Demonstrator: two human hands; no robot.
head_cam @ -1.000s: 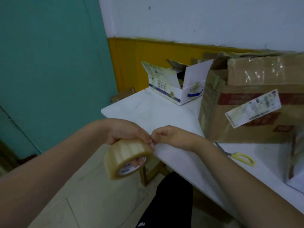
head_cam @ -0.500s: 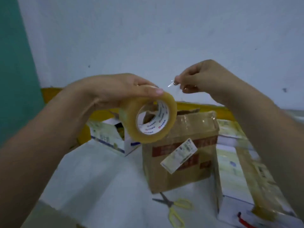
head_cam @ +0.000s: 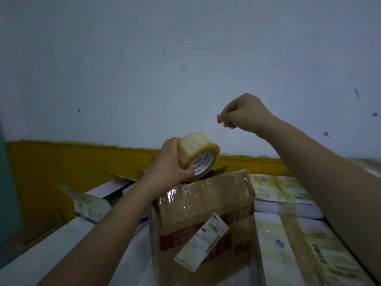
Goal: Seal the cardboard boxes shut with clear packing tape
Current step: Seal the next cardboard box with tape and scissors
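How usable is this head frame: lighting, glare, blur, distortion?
Head view: dim, bluish light; glare on the old tape across the brown box; motion blur smears the white boxes at right; wide-angle bending shows at the edges; tape roll and both hands stay fairly sharp.

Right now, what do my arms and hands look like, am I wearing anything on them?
Both forearms are bare, with no sleeves in view. The left hand and right hand show no gloves, rings, watch or bands on the sides visible.
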